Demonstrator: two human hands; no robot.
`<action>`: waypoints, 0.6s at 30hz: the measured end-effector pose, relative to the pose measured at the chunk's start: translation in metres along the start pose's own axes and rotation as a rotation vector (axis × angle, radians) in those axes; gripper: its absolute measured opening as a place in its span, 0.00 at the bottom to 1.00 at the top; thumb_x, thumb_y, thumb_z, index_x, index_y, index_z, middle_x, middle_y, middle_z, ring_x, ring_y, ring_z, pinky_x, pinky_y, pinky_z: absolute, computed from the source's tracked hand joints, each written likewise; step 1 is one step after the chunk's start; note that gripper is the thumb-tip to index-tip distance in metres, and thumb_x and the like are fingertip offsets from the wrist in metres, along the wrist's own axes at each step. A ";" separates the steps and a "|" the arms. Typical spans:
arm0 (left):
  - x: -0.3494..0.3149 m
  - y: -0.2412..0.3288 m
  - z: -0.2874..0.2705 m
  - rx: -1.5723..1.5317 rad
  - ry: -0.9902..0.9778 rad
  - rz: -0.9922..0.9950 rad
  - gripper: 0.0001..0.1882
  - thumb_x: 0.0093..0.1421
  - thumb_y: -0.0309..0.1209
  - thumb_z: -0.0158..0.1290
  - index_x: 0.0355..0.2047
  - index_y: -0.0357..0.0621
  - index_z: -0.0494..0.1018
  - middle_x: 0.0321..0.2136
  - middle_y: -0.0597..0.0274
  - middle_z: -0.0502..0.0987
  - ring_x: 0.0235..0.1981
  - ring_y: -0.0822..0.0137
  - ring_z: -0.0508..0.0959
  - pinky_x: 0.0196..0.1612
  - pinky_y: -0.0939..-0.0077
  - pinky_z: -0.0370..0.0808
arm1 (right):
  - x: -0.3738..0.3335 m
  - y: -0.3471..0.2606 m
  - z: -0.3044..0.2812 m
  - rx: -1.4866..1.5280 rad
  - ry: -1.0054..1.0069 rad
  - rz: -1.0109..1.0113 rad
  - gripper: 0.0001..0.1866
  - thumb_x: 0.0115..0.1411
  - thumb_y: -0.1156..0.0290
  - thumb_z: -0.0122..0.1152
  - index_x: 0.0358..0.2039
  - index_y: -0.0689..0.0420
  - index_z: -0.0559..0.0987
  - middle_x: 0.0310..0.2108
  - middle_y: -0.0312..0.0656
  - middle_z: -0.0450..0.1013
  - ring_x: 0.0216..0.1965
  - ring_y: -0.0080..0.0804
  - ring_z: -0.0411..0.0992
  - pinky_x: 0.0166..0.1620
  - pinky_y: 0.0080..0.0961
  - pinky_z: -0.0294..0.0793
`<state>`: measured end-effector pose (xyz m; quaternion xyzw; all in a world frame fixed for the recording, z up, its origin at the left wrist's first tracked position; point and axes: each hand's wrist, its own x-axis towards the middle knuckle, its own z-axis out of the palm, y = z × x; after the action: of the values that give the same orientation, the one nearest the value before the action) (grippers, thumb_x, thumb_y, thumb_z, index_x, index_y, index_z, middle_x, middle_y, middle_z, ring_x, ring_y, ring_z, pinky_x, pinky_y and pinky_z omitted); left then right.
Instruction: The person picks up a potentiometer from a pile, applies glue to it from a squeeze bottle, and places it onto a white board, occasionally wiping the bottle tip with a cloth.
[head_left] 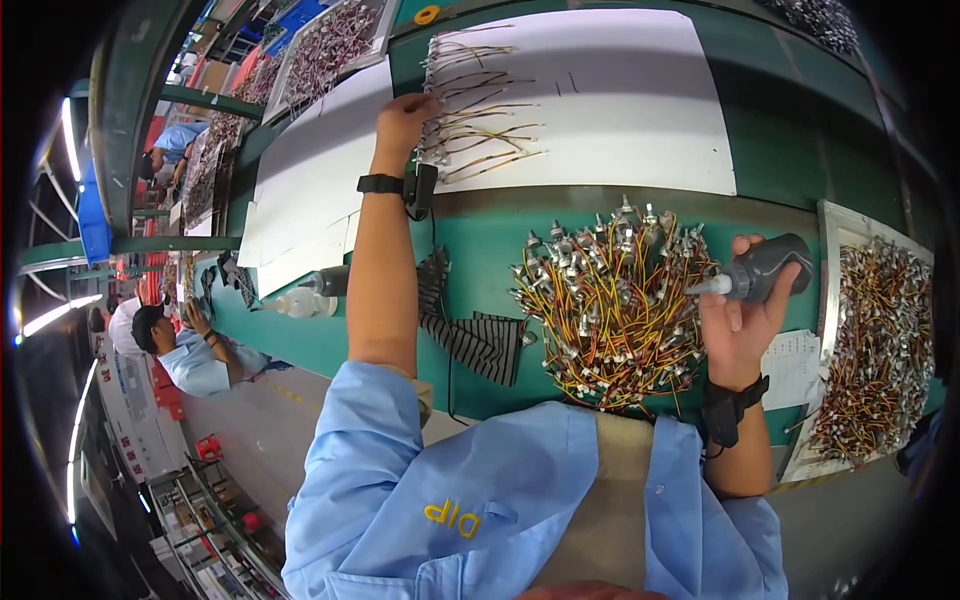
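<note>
My right hand [745, 325] is wrapped round a dark squeeze bottle [768, 268], whose pale nozzle [712, 286] points left over a heap of wired parts [620, 310]. These are small silver parts with shafts, trailing red, yellow and black leads with white plugs. Farther off, similar wired parts [490, 130] lie in a row on a white sheet [640, 100], their leads pointing right. My left hand [405, 118] is at the left edge of this row with its fingers pinched together. Whatever is between those fingertips is hidden.
A framed tray [826, 300] full of wired parts stands at right, beside a paper [790, 362]. Striped cloth [480, 345] and a clear bottle [305, 302] lie on the green table [470, 225]. Another person [190, 345] sits at left.
</note>
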<state>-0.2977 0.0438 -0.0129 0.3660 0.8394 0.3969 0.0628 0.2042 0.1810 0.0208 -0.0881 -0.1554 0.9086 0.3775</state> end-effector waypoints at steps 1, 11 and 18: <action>-0.002 -0.003 -0.001 0.088 0.014 0.014 0.13 0.54 0.32 0.59 0.39 0.38 0.79 0.32 0.55 0.81 0.32 0.67 0.80 0.37 0.74 0.74 | 0.000 0.000 0.000 -0.006 0.003 0.003 0.27 0.66 0.46 0.45 0.52 0.57 0.64 0.47 0.36 0.68 0.09 0.17 0.55 0.29 0.22 0.72; -0.038 0.093 -0.002 0.137 0.221 0.271 0.12 0.53 0.28 0.59 0.38 0.41 0.79 0.29 0.57 0.80 0.28 0.68 0.78 0.31 0.73 0.74 | 0.001 -0.001 -0.001 0.017 0.022 0.000 0.27 0.66 0.45 0.46 0.50 0.57 0.66 0.47 0.37 0.69 0.09 0.17 0.55 0.27 0.20 0.69; -0.148 0.186 0.045 -0.072 -0.723 0.416 0.16 0.55 0.23 0.55 0.46 0.45 0.75 0.37 0.58 0.79 0.36 0.64 0.78 0.38 0.73 0.75 | 0.003 0.003 0.001 0.047 0.014 0.034 0.27 0.66 0.45 0.45 0.50 0.55 0.66 0.47 0.37 0.70 0.10 0.17 0.56 0.27 0.21 0.68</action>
<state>-0.0674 0.0511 0.0618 0.6411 0.6572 0.2760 0.2846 0.1998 0.1815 0.0205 -0.0880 -0.1297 0.9177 0.3651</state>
